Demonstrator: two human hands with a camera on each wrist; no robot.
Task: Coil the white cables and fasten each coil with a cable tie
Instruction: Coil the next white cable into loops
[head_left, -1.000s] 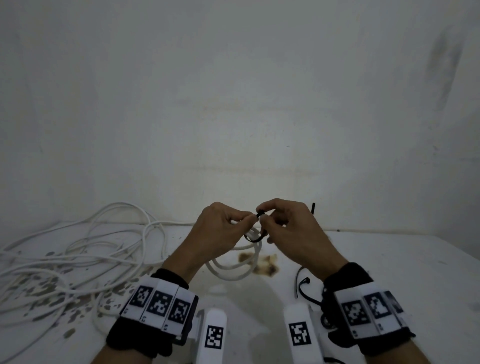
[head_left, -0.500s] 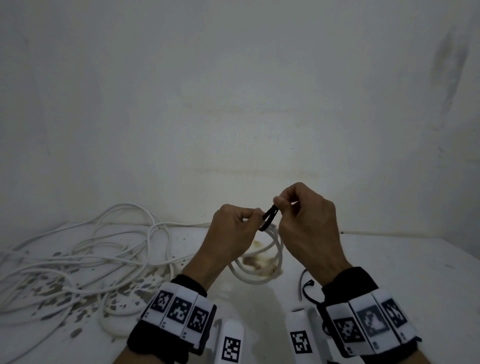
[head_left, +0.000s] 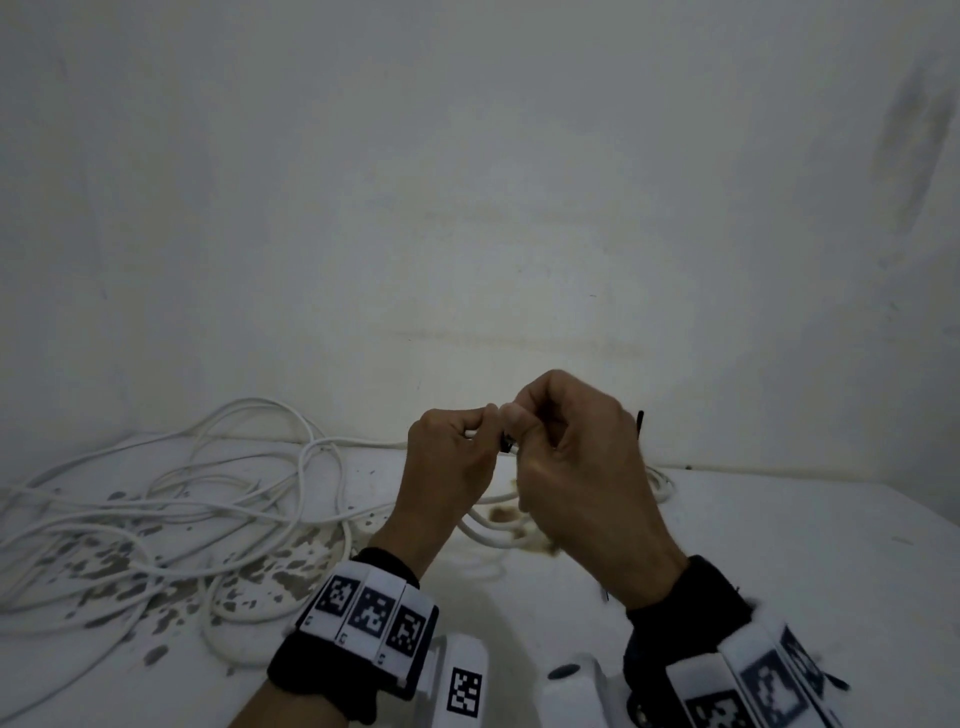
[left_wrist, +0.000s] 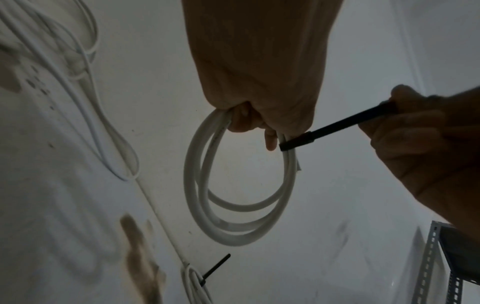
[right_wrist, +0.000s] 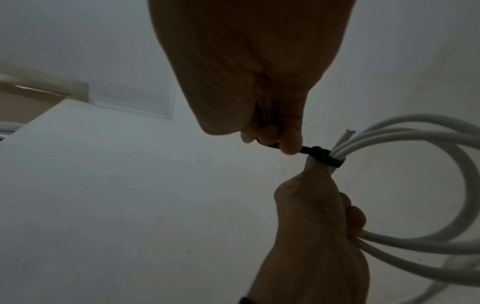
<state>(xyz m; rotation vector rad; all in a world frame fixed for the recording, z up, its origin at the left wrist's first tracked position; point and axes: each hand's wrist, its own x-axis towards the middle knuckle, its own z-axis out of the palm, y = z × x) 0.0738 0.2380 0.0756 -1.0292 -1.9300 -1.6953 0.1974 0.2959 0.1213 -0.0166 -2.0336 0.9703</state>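
From the head view, a white table (head_left: 779, 545) with gray chipped spots stands against a plain white wall (head_left: 467, 182). A big messy heap of loose white cables (head_left: 156, 509) lies on the table's left side. Both hands are up over the table and close together: the left hand (head_left: 449, 457) grips a white coil (head_left: 493, 535), and the right hand (head_left: 576, 467) pinches a black cable tie (head_left: 505, 444) beside it. The left wrist view shows the whole coil (left_wrist: 239, 185) hanging in a round ring from the curled left fingers (left_wrist: 244, 121), with the black tie (left_wrist: 335, 129) stretched straight from the coil to the right hand (left_wrist: 428, 148). Below it, another coil (left_wrist: 192, 286) with its own black tie lies on the table, and a gray metal rack (left_wrist: 428, 267) stands at the right. The right wrist view shows the tie (right_wrist: 324, 157) looped tight round the coil's strands (right_wrist: 415, 139), with a cut cable end sticking out next to it, and a pale ceiling (right_wrist: 78, 61) above.
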